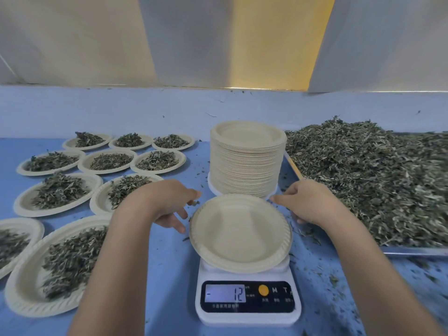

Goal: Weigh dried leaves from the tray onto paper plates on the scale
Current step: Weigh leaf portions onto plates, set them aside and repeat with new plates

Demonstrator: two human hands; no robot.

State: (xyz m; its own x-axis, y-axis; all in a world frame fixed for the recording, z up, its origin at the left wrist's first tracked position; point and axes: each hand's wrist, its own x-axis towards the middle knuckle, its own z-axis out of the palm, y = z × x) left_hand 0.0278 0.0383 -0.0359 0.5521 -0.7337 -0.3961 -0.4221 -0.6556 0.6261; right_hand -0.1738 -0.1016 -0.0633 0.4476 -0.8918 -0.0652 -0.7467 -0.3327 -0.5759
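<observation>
Nearest me, the scale (247, 299) showed minus 12 under an empty paper plate (240, 232). Left hand (167, 204) fingers (174, 223) hung loose beside its rim; right hand (308, 204) fingers (278, 199) met its far rim, grip unclear. Beyond: a plate stack (244, 166), and dried leaves (363, 178) heaped on the tray (412, 251), right.

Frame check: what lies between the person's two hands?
In the head view, an empty paper plate sits on the scale between the left hand and the right hand, whose forefinger touches its far rim. The plate stack stands just behind.
</observation>
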